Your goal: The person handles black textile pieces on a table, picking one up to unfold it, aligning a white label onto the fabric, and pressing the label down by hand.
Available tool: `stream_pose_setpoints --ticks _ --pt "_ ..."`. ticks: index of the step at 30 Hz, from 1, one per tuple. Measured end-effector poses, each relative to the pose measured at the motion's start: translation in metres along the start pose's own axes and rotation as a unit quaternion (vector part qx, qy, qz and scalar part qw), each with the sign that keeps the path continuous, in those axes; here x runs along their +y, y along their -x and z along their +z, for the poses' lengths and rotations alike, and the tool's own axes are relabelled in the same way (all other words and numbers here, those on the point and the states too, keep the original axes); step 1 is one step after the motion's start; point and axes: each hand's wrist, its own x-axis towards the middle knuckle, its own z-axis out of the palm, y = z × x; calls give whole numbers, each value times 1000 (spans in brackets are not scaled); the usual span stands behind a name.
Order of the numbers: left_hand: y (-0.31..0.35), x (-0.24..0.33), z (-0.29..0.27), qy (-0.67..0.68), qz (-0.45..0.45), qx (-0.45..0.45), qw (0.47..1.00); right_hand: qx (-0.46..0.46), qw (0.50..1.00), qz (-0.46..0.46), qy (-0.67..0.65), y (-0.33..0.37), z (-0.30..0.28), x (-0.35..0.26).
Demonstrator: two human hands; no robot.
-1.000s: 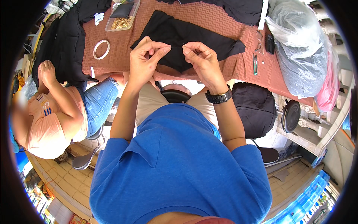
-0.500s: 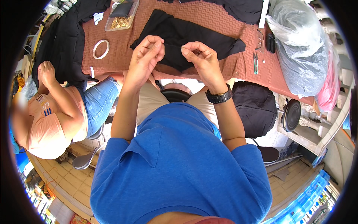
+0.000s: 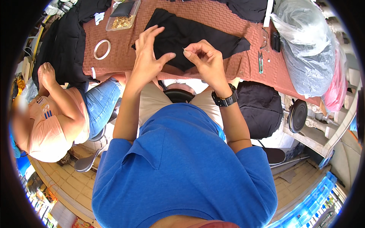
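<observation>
My left hand (image 3: 149, 55) is open, fingers spread and thumb stretched to the right, over the left part of a black cloth (image 3: 190, 32). Nothing shows in it. Facing it, my right hand (image 3: 207, 57) is closed in a pinch on a thin, light-coloured needle (image 3: 184, 48), whose tip pokes out past the fingertips toward the left. Any thread on it is too fine to make out. The black cloth lies spread on the table, its near corner pointing toward me between the two hands.
On the brown table cover (image 3: 121, 68) are a white tape roll (image 3: 102, 49), a clear tub of gold-coloured pieces (image 3: 122, 22), green-handled snips (image 3: 261, 62) and glasses (image 3: 264, 40). A plastic-wrapped bundle (image 3: 302, 49) stands right. A seated person (image 3: 57, 114) is at left.
My left hand has opened from a pinch, spreading its fingers and thumb. The right hand keeps its pinch and has shifted hardly at all.
</observation>
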Motion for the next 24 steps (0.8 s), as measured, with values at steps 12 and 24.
stream_pose_setpoints --ticks 12,24 --pt "5 9 11 269 -90 -107 953 11 999 -17 37 1 -3 0" --pt "-2 11 9 163 28 -103 981 20 998 -20 50 -1 -7 8"
